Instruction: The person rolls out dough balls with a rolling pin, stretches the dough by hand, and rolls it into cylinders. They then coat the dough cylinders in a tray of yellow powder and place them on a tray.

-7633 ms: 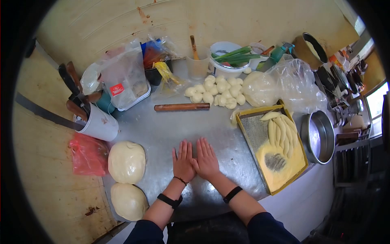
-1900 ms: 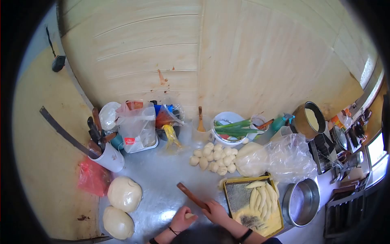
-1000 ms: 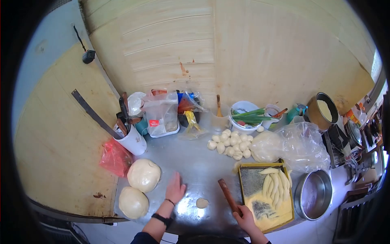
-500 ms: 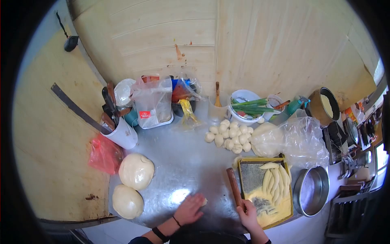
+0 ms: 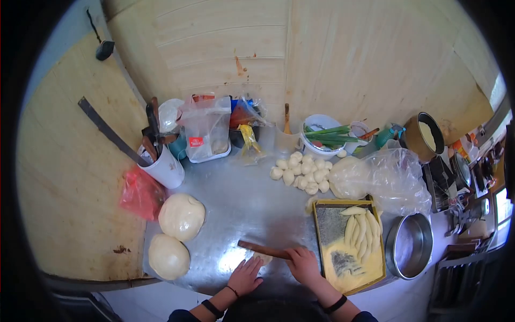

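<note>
My right hand [image 5: 303, 264] grips one end of a wooden rolling pin [image 5: 264, 249], which lies across a small flattened piece of dough [image 5: 263, 259] on the metal table [image 5: 225, 214]. Beside that dough, my left hand [image 5: 244, 276] rests palm down, fingers extended and touching or nearly touching its left edge. Many small dough balls [image 5: 303, 174] are heaped toward the back. To the right, a yellow-rimmed tray [image 5: 331, 214] holds yellow powder and several long dough pieces [image 5: 362, 233].
Two large dough rounds [image 5: 181, 217] sit at the left, near a red bag [image 5: 142, 193] and a white knife holder [image 5: 166, 169]. A round metal pan [image 5: 410, 247] stands right of the tray. Plastic bags [image 5: 397, 180] and a bowl with green onions [image 5: 323, 121] are behind.
My right hand has moved left from the tray's edge, bringing the rolling pin down over the dough. The dough shows wider and flatter, with my left hand now beside it. The view has shifted slightly.
</note>
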`<state>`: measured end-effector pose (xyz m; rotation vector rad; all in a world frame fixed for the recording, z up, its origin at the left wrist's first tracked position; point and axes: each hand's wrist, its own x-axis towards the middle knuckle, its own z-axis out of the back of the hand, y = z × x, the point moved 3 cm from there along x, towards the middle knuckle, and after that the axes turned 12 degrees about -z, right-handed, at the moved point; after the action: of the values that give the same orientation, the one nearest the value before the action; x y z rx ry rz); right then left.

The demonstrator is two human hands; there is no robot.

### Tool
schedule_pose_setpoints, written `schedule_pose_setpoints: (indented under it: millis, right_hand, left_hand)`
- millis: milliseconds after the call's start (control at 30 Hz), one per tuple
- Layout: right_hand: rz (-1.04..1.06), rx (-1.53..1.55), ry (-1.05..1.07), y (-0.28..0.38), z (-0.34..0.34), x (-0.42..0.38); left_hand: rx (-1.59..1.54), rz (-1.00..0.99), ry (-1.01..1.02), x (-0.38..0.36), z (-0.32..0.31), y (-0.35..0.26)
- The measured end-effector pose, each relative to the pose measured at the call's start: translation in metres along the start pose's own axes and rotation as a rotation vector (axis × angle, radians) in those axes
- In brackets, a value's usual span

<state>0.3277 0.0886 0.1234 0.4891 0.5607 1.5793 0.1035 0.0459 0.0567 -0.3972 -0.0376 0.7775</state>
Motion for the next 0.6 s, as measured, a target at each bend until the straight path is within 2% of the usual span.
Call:
schedule_pose_setpoints:
  millis: [33,67,133,167,233,333,400,433,500,533,600]
  right_hand:
    - [0.026,-0.137,-0.054,0.000,-0.010,0.005]
    - [0.011,-0.135,-0.050,0.001,-0.019,0.003]
    - [0.099,-0.276,-0.086,0.003,-0.033,0.002]
    - [0.091,-0.275,-0.080,0.003,-0.038,-0.003]
    - [0.003,-0.241,0.136,0.001,-0.052,-0.018]
    - [-0.115,-0.293,0.061,0.001,-0.082,-0.006]
    - [-0.210,-0.425,0.127,-0.013,-0.097,0.034]
    - [-0.224,-0.428,0.072,-0.012,-0.091,0.067]
    - [-0.255,-0.434,0.035,-0.021,-0.093,0.109]
    - [-0.183,-0.476,-0.065,-0.029,-0.099,0.124]
    - [-0.097,-0.527,-0.230,-0.027,-0.082,0.143]
  left_hand:
    - [0.011,-0.033,-0.004,0.001,0.005,0.003]
    - [0.004,-0.040,0.008,-0.008,0.010,0.002]
    - [-0.062,-0.158,-0.190,-0.017,0.047,-0.006]
    - [-0.069,-0.158,-0.182,-0.015,0.050,-0.003]
    - [0.036,0.088,-0.317,-0.016,0.056,0.011]
    - [-0.052,0.214,-0.176,0.016,0.017,0.044]
    - [0.014,0.222,-0.206,0.050,0.016,0.066]
    - [0.048,0.260,-0.182,0.074,0.024,0.083]
    - [0.084,0.294,-0.291,0.116,0.041,0.115]
    - [0.077,0.288,-0.285,0.112,0.040,0.111]
    - [0.066,0.153,-0.444,0.127,0.062,0.118]
